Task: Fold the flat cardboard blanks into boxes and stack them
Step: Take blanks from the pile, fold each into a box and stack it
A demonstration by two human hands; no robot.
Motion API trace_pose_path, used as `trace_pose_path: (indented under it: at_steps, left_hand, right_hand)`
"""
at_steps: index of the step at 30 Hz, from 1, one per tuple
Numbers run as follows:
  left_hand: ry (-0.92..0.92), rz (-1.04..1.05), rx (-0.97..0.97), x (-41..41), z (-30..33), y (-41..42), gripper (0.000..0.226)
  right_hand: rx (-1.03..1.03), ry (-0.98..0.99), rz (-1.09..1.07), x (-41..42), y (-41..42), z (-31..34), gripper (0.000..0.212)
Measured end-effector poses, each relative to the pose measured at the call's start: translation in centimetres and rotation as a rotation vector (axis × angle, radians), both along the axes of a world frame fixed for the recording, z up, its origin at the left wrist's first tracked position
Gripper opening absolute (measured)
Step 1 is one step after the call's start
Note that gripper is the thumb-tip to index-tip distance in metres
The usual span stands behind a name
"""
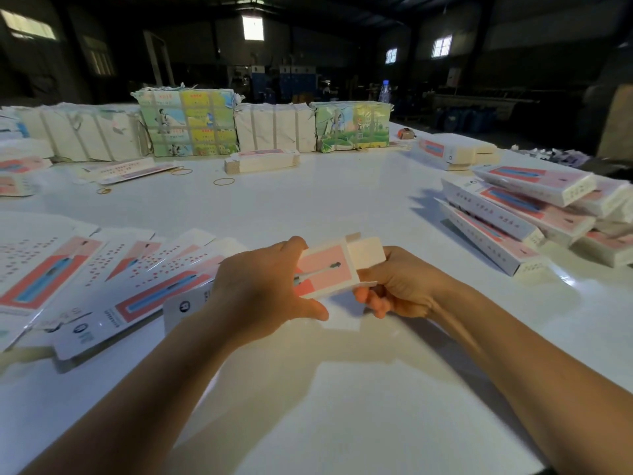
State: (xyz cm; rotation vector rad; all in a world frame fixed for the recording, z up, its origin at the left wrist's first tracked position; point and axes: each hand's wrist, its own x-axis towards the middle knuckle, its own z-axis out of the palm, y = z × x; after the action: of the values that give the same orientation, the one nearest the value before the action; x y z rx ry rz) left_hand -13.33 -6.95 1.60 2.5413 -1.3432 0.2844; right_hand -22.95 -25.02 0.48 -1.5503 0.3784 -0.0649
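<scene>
A white table [308, 207] carries fanned flat blanks [102, 279], stacked folded boxes [534, 214], wrapped bundles [188, 121] and rubber bands [223, 181].

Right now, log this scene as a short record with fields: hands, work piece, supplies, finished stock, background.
left hand: grips the box over its printed face
right hand: holds the box's flap end from below, fingers curled
box: part-folded, held above the table, white end flap open
table: white, glossy
blanks: flat, fanned out on the person's left
folded boxes: piled loosely on the right
rubber bands: loose, mid-table
bundles: wrapped, in a row along the far edge
bottle: upright behind the bundles
</scene>
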Motion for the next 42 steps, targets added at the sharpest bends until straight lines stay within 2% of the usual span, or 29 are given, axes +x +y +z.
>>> trace_pose_path:
  at_steps: [5, 8, 11, 12, 14, 16, 18, 26, 31, 33, 37, 42]
  left_hand:
    - [0.125, -0.117, 0.060, 0.9, -0.7, 0.8, 0.080]
    - [0.221, -0.078, -0.040, 1.4, -0.7, 0.9, 0.073]
    - [0.334, 0.015, -0.151, 2.2, -0.7, 0.8, 0.056]
    - [0.340, 0.040, -0.166, 2.5, -0.8, 0.9, 0.053]
    - [0.321, 0.076, -0.195, 2.9, -0.9, 1.0, 0.052]
    - [0.314, 0.083, -0.228, 3.0, -1.1, 1.0, 0.057]
    - [0.316, 0.074, -0.241, 2.9, -1.2, 1.0, 0.058]
    - [0.283, 0.024, -0.230, 2.2, -1.4, 0.7, 0.049]
    - [0.186, 0.008, -0.178, 1.7, -1.2, 0.9, 0.050]
    - [0.141, 0.010, -0.157, 1.5, -1.1, 0.9, 0.051]
    - [0.173, 0.000, -0.160, 1.3, -1.0, 0.8, 0.053]
    - [0.110, 0.023, -0.146, 1.0, -1.1, 0.6, 0.056]
  right_hand:
    - [0.004, 0.007, -0.043, -0.2, -0.6, 0.5, 0.011]
    - [0.112, -0.044, -0.143, -0.2, -0.7, 0.8, 0.007]
    - [0.243, -0.258, -0.418, -0.2, -0.4, 0.8, 0.021]
    - [0.174, -0.379, -0.543, -0.3, -0.1, 0.7, 0.020]
    - [-0.198, -0.561, -0.677, -0.6, 0.7, 0.3, 0.014]
    - [-0.488, -0.628, -0.643, -0.4, 2.1, -0.4, 0.021]
    - [-0.568, -0.603, -0.571, -0.1, 3.0, -1.0, 0.022]
    - [-0.441, -0.517, -0.523, -0.2, 3.9, -1.2, 0.025]
    - [-0.461, -0.435, -0.436, -0.1, 3.2, -0.9, 0.056]
    - [-0.455, -0.400, -0.420, 0.0, 3.1, -0.9, 0.052]
    - [-0.418, -0.458, -0.490, 0.1, 3.1, -0.9, 0.020]
    - [-0.410, -0.444, -0.443, 0.1, 3.4, -0.9, 0.021]
